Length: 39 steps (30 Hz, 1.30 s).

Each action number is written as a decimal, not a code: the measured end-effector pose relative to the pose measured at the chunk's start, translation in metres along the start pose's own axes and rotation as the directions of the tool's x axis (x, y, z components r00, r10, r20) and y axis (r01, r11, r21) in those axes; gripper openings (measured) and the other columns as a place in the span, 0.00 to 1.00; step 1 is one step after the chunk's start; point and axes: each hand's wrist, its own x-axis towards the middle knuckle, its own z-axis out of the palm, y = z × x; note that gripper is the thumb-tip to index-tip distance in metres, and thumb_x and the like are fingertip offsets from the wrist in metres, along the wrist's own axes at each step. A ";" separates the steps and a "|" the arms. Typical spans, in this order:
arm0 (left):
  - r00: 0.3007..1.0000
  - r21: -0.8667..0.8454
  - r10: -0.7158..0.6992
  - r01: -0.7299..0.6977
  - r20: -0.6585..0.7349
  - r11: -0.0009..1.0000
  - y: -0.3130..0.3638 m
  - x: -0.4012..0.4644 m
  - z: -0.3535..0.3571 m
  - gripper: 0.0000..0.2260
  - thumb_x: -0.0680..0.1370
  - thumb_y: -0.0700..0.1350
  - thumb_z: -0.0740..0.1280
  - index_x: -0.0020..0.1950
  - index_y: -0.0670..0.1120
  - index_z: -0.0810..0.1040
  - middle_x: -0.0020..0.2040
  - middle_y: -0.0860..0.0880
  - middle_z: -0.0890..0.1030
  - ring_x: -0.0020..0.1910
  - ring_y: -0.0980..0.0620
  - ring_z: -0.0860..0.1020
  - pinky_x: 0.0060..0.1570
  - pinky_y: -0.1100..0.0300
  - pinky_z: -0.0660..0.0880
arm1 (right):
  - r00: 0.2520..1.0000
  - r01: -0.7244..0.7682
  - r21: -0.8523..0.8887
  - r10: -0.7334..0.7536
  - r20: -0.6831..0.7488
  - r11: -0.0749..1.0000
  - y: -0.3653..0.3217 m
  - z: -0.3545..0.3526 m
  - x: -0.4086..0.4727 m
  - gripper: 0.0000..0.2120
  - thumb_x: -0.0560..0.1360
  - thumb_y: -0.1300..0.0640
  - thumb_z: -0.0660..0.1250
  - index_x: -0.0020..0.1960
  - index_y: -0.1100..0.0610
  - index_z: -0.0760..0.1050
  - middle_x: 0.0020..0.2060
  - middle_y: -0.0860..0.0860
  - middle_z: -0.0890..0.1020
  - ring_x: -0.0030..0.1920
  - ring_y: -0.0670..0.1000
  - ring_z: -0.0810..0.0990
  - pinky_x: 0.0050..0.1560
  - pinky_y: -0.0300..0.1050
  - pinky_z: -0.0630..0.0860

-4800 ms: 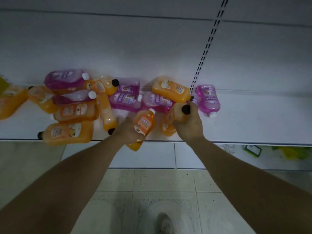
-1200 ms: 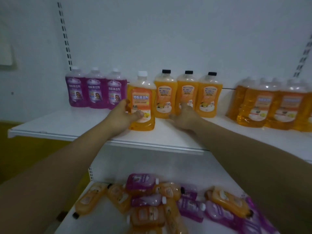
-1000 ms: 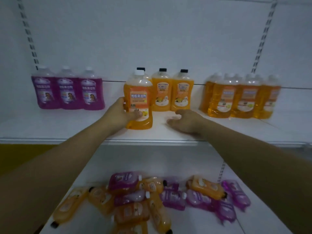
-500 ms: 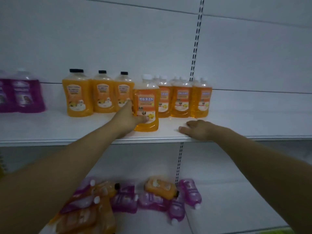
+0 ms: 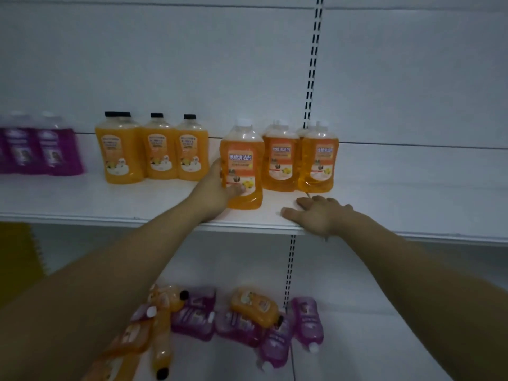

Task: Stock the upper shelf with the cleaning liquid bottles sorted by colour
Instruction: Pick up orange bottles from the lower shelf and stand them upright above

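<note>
My left hand (image 5: 213, 192) grips a clear orange bottle with a white cap (image 5: 243, 166), standing upright on the upper shelf (image 5: 110, 204) just left of a group of matching white-capped orange bottles (image 5: 316, 160). Left of it stand opaque orange bottles with black caps (image 5: 154, 152), and purple bottles (image 5: 44, 149) stand at the far left. Resting flat on the shelf near its front edge, my right hand (image 5: 319, 215) holds nothing.
On the lower shelf (image 5: 371, 339) lies a loose pile of purple bottles (image 5: 277, 331) and orange bottles (image 5: 254, 305), partly hidden by my left arm. A slotted upright (image 5: 312, 64) runs down the white back wall. The upper shelf right of the orange group is bare.
My left hand has carried the white-capped orange bottle rightward along the upper shelf, past the black-capped bottles, to the white-capped group. My right hand let go of its bottle and moved right, flat on the shelf.
</note>
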 end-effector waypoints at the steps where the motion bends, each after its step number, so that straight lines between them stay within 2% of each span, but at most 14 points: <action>1: 1.000 0.009 0.000 0.000 -0.009 1.000 0.000 0.001 0.001 0.30 0.77 0.45 0.68 0.74 0.52 0.58 0.63 0.55 0.73 0.59 0.56 0.71 0.57 0.59 0.68 | 1.000 0.000 -0.002 0.000 0.001 1.000 0.000 0.000 0.000 0.41 0.71 0.24 0.44 0.77 0.44 0.52 0.78 0.52 0.54 0.76 0.61 0.54 0.72 0.68 0.49; 4: 1.000 0.006 -0.014 0.014 -0.026 1.000 0.001 0.006 0.004 0.33 0.76 0.44 0.68 0.75 0.52 0.53 0.65 0.54 0.72 0.60 0.56 0.71 0.58 0.59 0.68 | 1.000 -0.016 -0.004 0.016 0.024 1.000 -0.002 -0.003 0.004 0.40 0.71 0.24 0.46 0.77 0.43 0.52 0.78 0.51 0.52 0.77 0.61 0.52 0.72 0.69 0.48; 8: 0.999 0.036 -0.048 0.047 0.022 0.998 0.001 0.014 0.006 0.41 0.71 0.41 0.74 0.75 0.52 0.52 0.59 0.57 0.70 0.56 0.58 0.70 0.51 0.64 0.68 | 0.999 -0.010 0.016 0.010 0.048 1.000 -0.006 -0.003 0.010 0.40 0.71 0.23 0.46 0.77 0.42 0.51 0.79 0.51 0.51 0.77 0.62 0.50 0.71 0.71 0.47; 11: 0.997 0.062 -0.072 0.071 0.003 0.996 -0.006 0.027 0.007 0.39 0.70 0.40 0.75 0.73 0.51 0.55 0.62 0.54 0.72 0.58 0.55 0.72 0.52 0.62 0.69 | 1.000 0.007 0.023 -0.008 0.016 1.000 -0.005 0.000 0.007 0.40 0.71 0.23 0.44 0.78 0.42 0.52 0.79 0.50 0.50 0.77 0.61 0.49 0.70 0.73 0.42; 15: 0.996 0.084 -0.086 0.088 -0.033 0.993 -0.013 0.040 0.010 0.38 0.69 0.42 0.76 0.72 0.50 0.58 0.64 0.53 0.72 0.62 0.53 0.71 0.57 0.57 0.69 | 1.000 0.012 0.015 -0.012 -0.006 1.000 -0.003 0.002 0.009 0.41 0.70 0.22 0.44 0.77 0.42 0.53 0.79 0.50 0.52 0.77 0.61 0.50 0.70 0.73 0.43; 17: 0.994 0.089 -0.110 0.111 -0.025 0.990 -0.014 0.045 0.011 0.38 0.70 0.42 0.75 0.73 0.50 0.56 0.63 0.54 0.71 0.61 0.54 0.70 0.58 0.56 0.68 | 1.000 0.011 0.009 -0.011 -0.009 1.000 -0.003 0.002 0.010 0.41 0.70 0.22 0.44 0.77 0.42 0.53 0.78 0.50 0.53 0.77 0.61 0.51 0.70 0.73 0.43; 21: 0.988 0.108 -0.154 0.153 -0.005 0.982 -0.015 0.053 0.011 0.39 0.72 0.42 0.73 0.74 0.49 0.51 0.66 0.50 0.70 0.64 0.49 0.71 0.55 0.57 0.68 | 1.000 0.009 0.004 -0.009 -0.016 1.000 -0.004 0.002 0.012 0.41 0.70 0.22 0.44 0.77 0.42 0.54 0.78 0.50 0.54 0.77 0.61 0.52 0.70 0.73 0.44; 25: 0.987 0.114 -0.161 0.158 0.010 0.981 -0.016 0.054 0.011 0.38 0.73 0.42 0.72 0.75 0.49 0.51 0.67 0.50 0.70 0.65 0.49 0.70 0.55 0.58 0.68 | 1.000 0.008 -0.002 -0.008 -0.019 1.000 -0.004 0.002 0.012 0.41 0.69 0.22 0.44 0.76 0.42 0.54 0.78 0.50 0.55 0.76 0.61 0.53 0.70 0.74 0.45; 30: 0.984 0.126 -0.175 0.171 0.024 0.977 -0.011 0.053 0.015 0.39 0.73 0.42 0.72 0.75 0.49 0.49 0.68 0.49 0.70 0.66 0.48 0.70 0.59 0.56 0.68 | 1.000 0.005 0.010 -0.004 -0.019 1.000 -0.004 0.002 0.010 0.41 0.70 0.22 0.45 0.76 0.42 0.55 0.78 0.50 0.56 0.76 0.61 0.53 0.70 0.73 0.45; 34: 0.981 0.160 -0.190 0.182 0.036 0.970 0.000 0.041 0.012 0.44 0.73 0.45 0.73 0.77 0.50 0.44 0.71 0.49 0.68 0.68 0.47 0.68 0.64 0.53 0.66 | 1.000 0.006 0.022 -0.005 -0.020 1.000 -0.004 0.001 0.008 0.41 0.69 0.22 0.45 0.76 0.42 0.56 0.77 0.51 0.57 0.76 0.61 0.55 0.70 0.73 0.46; 36: 0.983 0.167 -0.172 0.161 0.057 0.973 0.007 0.026 0.011 0.42 0.74 0.45 0.72 0.77 0.50 0.45 0.73 0.49 0.65 0.70 0.48 0.66 0.63 0.57 0.64 | 0.999 0.008 0.045 -0.006 -0.038 0.999 -0.003 0.000 0.007 0.41 0.69 0.22 0.47 0.76 0.43 0.57 0.77 0.51 0.59 0.75 0.61 0.57 0.70 0.72 0.47; 39: 0.987 0.243 -0.108 0.077 0.118 0.967 0.016 -0.011 0.005 0.35 0.76 0.46 0.69 0.76 0.49 0.52 0.74 0.49 0.64 0.71 0.49 0.65 0.59 0.62 0.61 | 0.996 0.012 0.133 -0.001 -0.084 0.991 -0.003 -0.002 -0.001 0.41 0.69 0.23 0.51 0.75 0.44 0.58 0.76 0.51 0.62 0.74 0.60 0.61 0.71 0.69 0.50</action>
